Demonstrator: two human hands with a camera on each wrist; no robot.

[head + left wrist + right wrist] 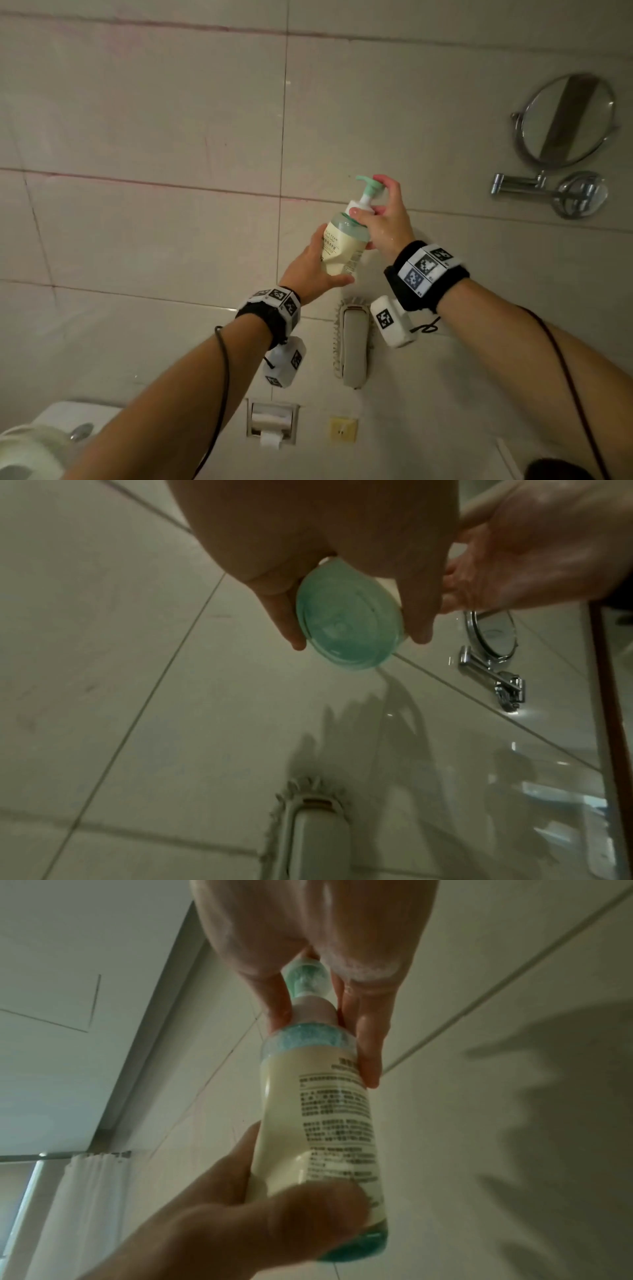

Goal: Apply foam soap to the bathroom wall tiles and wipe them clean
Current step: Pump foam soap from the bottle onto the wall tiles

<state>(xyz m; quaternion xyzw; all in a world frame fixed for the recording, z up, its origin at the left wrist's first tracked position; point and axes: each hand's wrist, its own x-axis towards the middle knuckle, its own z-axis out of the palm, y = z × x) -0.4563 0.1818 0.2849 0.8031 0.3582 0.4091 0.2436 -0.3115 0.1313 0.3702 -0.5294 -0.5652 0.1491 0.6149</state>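
Up close, left hand (pixel 313 265) grasping soap bottle (pixel 344 245), right hand (pixel 385 216) clasping its pump, label blurred

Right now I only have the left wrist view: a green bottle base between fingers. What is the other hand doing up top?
Observer: In the head view the right hand grips the bottle at its neck, with the index finger over the pump.
Operator: Which way does the nozzle point?
Observer: Left in the head view, away from the mirror. No foam shows on the tiles.
Operator: Any soap out at all?
Observer: The right wrist view shows what look like white suds on the right palm.
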